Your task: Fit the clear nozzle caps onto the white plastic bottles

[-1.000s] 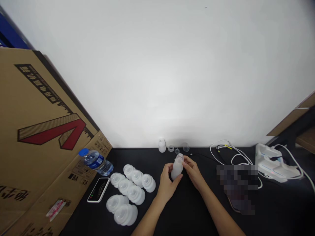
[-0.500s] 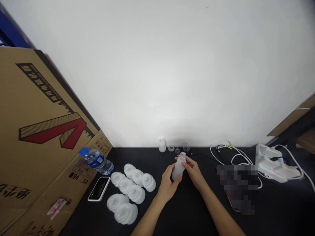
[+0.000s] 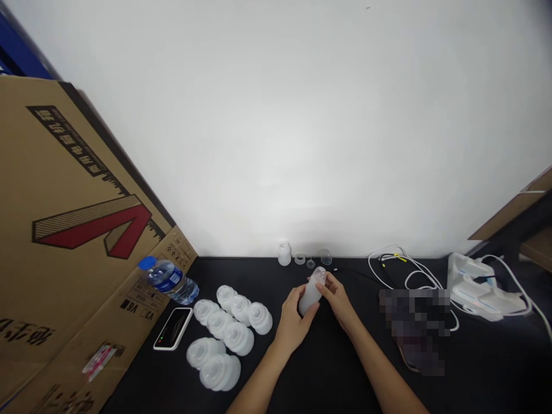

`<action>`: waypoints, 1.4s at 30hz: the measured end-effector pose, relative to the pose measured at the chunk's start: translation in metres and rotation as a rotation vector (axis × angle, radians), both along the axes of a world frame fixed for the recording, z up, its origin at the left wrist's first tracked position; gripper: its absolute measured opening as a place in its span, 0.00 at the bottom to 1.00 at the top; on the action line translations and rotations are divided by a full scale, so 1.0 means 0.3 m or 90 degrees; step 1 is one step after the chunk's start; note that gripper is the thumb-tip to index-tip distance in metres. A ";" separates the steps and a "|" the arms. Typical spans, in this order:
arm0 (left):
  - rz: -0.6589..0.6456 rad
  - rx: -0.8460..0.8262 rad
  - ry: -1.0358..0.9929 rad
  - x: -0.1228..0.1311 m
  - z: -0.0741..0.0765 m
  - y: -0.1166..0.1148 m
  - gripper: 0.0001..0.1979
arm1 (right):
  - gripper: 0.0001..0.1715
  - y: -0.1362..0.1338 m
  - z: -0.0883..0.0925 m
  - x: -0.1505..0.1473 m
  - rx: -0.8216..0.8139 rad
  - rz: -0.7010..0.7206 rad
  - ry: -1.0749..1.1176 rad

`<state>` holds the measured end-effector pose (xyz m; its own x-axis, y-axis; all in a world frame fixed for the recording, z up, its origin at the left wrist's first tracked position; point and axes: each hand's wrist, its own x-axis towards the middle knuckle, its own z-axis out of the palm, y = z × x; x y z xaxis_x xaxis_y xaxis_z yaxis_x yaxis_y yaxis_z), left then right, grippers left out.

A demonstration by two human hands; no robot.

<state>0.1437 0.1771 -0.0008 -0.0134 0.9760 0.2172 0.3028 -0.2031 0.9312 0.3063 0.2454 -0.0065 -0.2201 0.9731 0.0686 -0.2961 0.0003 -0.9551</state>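
Black table [image 3: 345, 374], 8 white funnels [image 3: 238, 338], phone [image 3: 172, 328]

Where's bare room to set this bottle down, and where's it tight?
Black tabletop shows below the left hand and right hand, and between the right hand and the blurred patch. Crowded: left, around the white cup-shaped parts, and the back edge by small pieces.

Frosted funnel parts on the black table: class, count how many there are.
8 funnel parts, lying in rows of three, three, then two, right of the phone.
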 end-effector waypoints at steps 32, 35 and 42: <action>0.031 0.026 0.076 0.020 -0.027 -0.018 0.07 | 0.31 -0.015 0.011 0.036 0.230 -0.106 -0.440; -0.145 0.019 0.180 0.033 -0.040 -0.029 0.12 | 0.30 -0.005 0.013 0.012 0.215 -0.083 -0.454; -0.287 0.098 0.333 0.056 -0.078 -0.024 0.06 | 0.20 -0.021 0.088 -0.184 0.263 0.051 -0.469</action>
<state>0.1606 0.1700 -0.0243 0.5295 0.8190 0.2210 0.5580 -0.5325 0.6364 0.2512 0.2391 0.0197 -0.4147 0.8809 0.2281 0.3871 0.3976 -0.8319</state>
